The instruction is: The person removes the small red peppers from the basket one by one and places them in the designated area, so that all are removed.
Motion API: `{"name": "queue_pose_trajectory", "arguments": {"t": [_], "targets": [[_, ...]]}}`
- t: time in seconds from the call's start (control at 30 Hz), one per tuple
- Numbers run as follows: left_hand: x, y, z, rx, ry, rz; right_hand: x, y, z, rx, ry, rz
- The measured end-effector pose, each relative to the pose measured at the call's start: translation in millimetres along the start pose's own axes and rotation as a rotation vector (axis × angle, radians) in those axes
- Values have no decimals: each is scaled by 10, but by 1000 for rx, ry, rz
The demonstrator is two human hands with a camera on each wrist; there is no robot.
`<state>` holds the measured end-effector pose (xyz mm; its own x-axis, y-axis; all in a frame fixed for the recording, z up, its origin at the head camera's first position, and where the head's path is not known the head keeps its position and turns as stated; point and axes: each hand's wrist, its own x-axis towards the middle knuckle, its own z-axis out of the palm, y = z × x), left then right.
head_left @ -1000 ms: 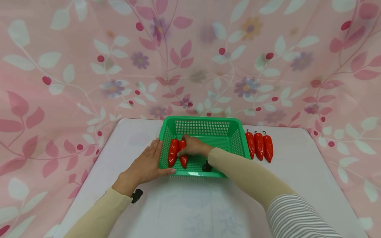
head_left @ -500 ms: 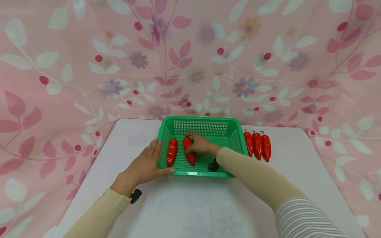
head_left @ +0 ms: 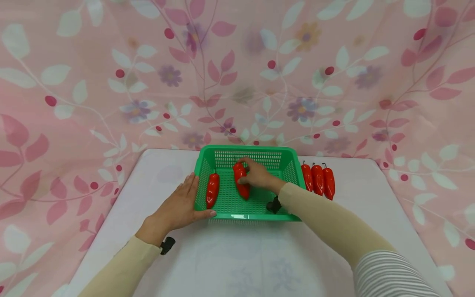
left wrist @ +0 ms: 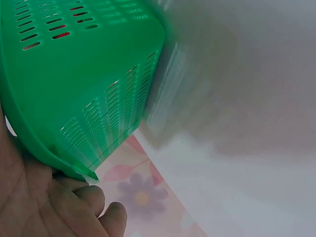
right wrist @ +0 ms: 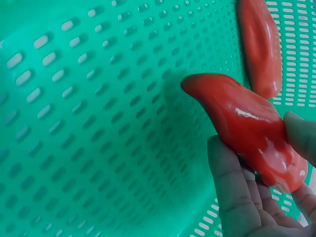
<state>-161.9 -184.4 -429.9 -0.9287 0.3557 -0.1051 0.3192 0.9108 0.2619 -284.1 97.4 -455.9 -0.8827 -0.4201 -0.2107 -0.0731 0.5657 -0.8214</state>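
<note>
Inside the green plastic basket (head_left: 256, 217), my right hand (head_left: 258, 175) grips a red chili pepper (head_left: 241, 181) between thumb and fingers. In the right wrist view the held pepper (right wrist: 252, 128) is tilted over the slotted basket floor, its tip pointing away from the palm. Another red pepper (head_left: 212, 190) lies along the basket's left wall. My left hand (head_left: 177, 205) rests against the left rim with straight fingers, its thumb over the front left corner. The left wrist view shows that hand (left wrist: 54, 202) touching the basket's outer side (left wrist: 74, 74).
Three red peppers with stems (head_left: 318, 180) lie side by side on the white table (head_left: 237, 255), just right of the basket. A pink floral cloth (head_left: 241, 82) hangs behind the table. A dark wrist camera (head_left: 274, 205) is on the right wrist.
My right hand has lifted its pepper away from the one at the left wall and moved it right, toward the basket's middle. The left hand has stayed at the rim.
</note>
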Motion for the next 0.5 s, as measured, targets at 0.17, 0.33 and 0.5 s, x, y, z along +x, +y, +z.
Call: {"name": "queue_pose_trajectory", "arguments": {"t": [0.17, 0.33, 0.5], "targets": [[7, -1, -1, -13, 0, -3, -30, 0, -91, -36, 54, -8], [18, -16, 13, -16, -6, -6, -93, -5, -178, -33, 86, -25], [21, -11, 22, -19, -6, -6, -152, -11, -263, -56, 110, -29]]}}
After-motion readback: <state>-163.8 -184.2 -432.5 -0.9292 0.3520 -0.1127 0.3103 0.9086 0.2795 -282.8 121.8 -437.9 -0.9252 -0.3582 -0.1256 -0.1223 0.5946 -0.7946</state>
